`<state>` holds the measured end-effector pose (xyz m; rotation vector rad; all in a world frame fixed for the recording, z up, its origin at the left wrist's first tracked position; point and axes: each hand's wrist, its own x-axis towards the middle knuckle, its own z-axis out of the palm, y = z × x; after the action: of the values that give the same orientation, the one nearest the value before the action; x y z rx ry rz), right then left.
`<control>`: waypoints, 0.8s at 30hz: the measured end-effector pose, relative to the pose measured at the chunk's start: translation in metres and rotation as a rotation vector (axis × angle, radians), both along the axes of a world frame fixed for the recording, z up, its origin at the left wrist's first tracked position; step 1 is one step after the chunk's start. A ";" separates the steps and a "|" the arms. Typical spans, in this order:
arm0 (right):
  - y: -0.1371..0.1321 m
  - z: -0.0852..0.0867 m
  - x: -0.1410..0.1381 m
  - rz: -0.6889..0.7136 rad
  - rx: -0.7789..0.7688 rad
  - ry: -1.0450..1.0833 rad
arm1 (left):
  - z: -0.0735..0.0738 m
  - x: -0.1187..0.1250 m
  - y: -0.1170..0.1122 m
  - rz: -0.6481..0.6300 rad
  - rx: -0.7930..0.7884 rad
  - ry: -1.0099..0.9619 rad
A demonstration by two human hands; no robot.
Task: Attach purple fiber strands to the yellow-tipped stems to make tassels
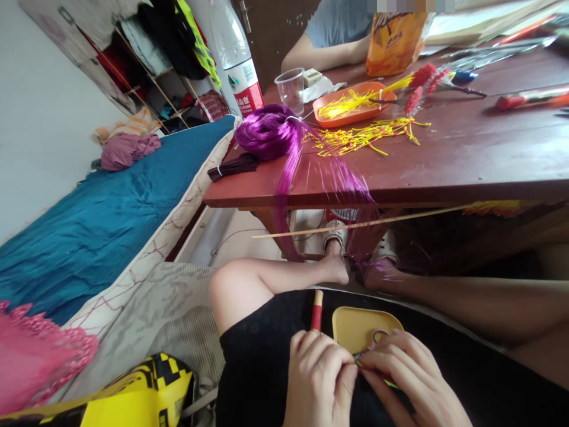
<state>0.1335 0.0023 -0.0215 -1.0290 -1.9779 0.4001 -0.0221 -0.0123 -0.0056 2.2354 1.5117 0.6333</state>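
Note:
My left hand (319, 376) is closed over my black-clad lap, thumb and index finger pinched together. From behind its knuckles sticks up a red-wrapped rod (316, 314) with a pale, bare end. Touching it almost fingertip to fingertip, my right hand (406, 370) is also closed in a pinch; whatever lies in either pinch is too small or hidden. Small scissors (379, 337) with a pinkish loop run under the right fingers, blades towards the left fingertips; I cannot tell whether they are held. Beyond the hands a yellow tray (349, 320) rests on the lap. A green bit shows beneath the right hand.
A dark red table (466, 154) stands ahead, carrying a purple fibre bundle (271, 133), yellow stems (368, 137), an orange tray (326, 123), a clear cup (288, 89) and a large bottle (237, 68). A thin stick (311, 231) crosses below its edge. Another person's arm (324, 56) rests opposite.

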 end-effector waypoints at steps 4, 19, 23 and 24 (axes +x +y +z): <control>-0.001 -0.001 0.002 0.011 0.007 -0.007 | -0.001 -0.001 0.000 -0.004 0.001 -0.008; -0.005 -0.018 0.026 -0.196 -0.096 -0.021 | 0.003 -0.002 0.003 0.019 -0.010 -0.077; 0.002 -0.045 0.037 -0.132 -0.458 -0.308 | 0.005 -0.007 0.007 0.072 -0.047 -0.176; 0.004 -0.054 0.036 -0.052 -0.537 -0.446 | 0.005 -0.007 0.007 0.082 -0.062 -0.205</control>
<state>0.1691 0.0063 -0.0753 -1.6150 -2.2856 0.7518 -0.0295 -0.0049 -0.0004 2.0038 1.5037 0.8027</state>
